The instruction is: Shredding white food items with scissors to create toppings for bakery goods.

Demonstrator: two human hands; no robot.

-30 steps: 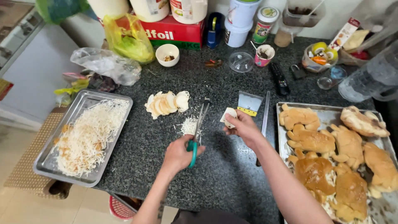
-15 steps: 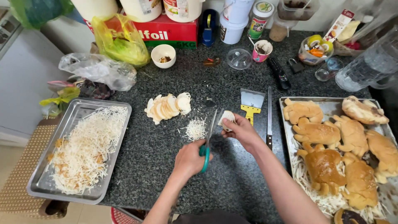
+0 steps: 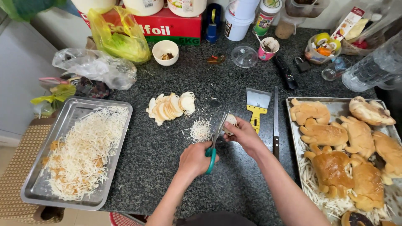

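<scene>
My left hand point(image 3: 194, 158) grips teal-handled scissors point(image 3: 214, 142), blades pointing up and away. My right hand point(image 3: 245, 134) pinches a pale round slice point(image 3: 230, 121) against the blades. Just left of the blades lies a small heap of white shreds point(image 3: 200, 131) on the dark granite counter point(image 3: 167, 167). Further left sits a fanned stack of round pale slices point(image 3: 169, 107).
A steel tray point(image 3: 71, 113) with white shreds lies at the left. A tray point(image 3: 339, 104) of golden animal-shaped breads is at the right. A yellow-handled scraper point(image 3: 256, 106) and a long knife point(image 3: 275, 121) lie between. Bags, tubs, cups and a small bowl point(image 3: 165, 51) crowd the back.
The view has shifted slightly. Both hands stay at the same spot, scissors working on the slice; the shred heap beside the blades looks a little larger.
</scene>
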